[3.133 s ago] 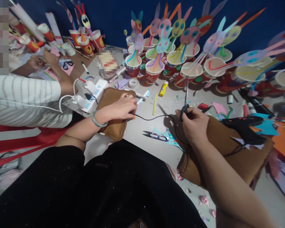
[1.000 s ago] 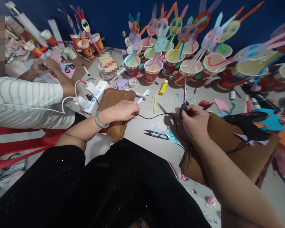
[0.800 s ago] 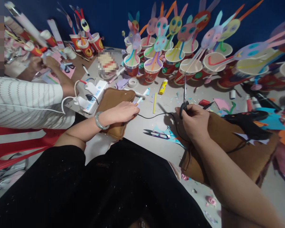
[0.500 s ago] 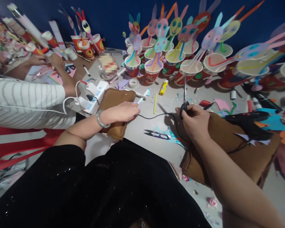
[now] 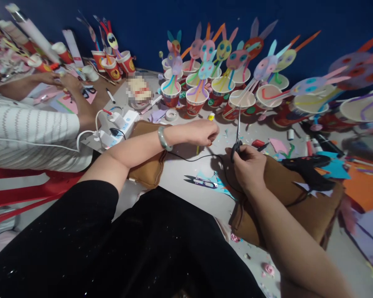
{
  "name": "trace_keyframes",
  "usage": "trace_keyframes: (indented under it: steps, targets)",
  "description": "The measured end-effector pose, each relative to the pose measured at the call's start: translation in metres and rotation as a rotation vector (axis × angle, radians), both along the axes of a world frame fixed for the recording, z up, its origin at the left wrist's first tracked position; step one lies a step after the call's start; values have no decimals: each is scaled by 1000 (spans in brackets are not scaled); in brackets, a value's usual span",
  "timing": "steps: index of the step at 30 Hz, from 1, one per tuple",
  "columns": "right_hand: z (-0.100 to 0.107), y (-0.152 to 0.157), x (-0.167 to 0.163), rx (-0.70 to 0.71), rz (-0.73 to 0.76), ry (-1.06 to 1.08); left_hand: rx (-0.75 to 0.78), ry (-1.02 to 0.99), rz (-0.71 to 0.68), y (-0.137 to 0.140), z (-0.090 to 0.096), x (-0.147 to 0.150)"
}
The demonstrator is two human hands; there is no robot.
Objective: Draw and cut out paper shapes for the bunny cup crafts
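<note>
My right hand (image 5: 250, 167) is closed around the black handles of a pair of scissors (image 5: 238, 130), whose blades point up and away from me. My left hand (image 5: 203, 133), with a bangle at the wrist, reaches over the table with curled fingers. Its fingertips are partly hidden, so whatever they may pinch does not show. Just below that hand appears the end of a yellow strip (image 5: 198, 150), and behind it the yellow cap of a glue stick (image 5: 211, 117). Thread snips (image 5: 202, 181) lie near the table edge beside blue paper scraps.
Paper cups (image 5: 196, 99) with colourful paper rabbit figures line the back. Brown cushions lie left (image 5: 143, 165) and right (image 5: 279, 203), the right one under a black glue gun (image 5: 313, 167). A black cord (image 5: 202, 158) crosses the table. A power strip (image 5: 127, 124) separates me from a co-worker's arms (image 5: 74, 93).
My left hand has moved right, from the left cushion's edge to over the yellow strip, covering most of it. My right hand keeps the scissors upright. The view has shifted slightly.
</note>
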State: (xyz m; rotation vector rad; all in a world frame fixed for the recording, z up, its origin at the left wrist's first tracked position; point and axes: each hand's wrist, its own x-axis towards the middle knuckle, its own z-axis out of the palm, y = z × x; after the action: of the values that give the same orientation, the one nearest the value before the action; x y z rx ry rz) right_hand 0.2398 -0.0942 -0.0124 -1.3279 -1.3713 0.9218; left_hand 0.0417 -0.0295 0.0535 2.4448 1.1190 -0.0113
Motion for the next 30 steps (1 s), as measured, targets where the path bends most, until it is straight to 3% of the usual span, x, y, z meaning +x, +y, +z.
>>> trace_keyframes:
  steps: [5,9,23,26,30]
  targets:
    - [-1,-2,4,16,15,-24,52,-2,12,4,-33,16]
    - [-1,-2,5,-8,37,-17,58,64,-18,-4,-38,12]
    - [8,-3,5,-77,35,-8,54,133,-94,-12,-34,-3]
    - [8,-3,6,-74,35,-16,44,116,-83,-9,-25,-5]
    - [6,-3,6,-77,25,1,22,102,-26,10,2,-22]
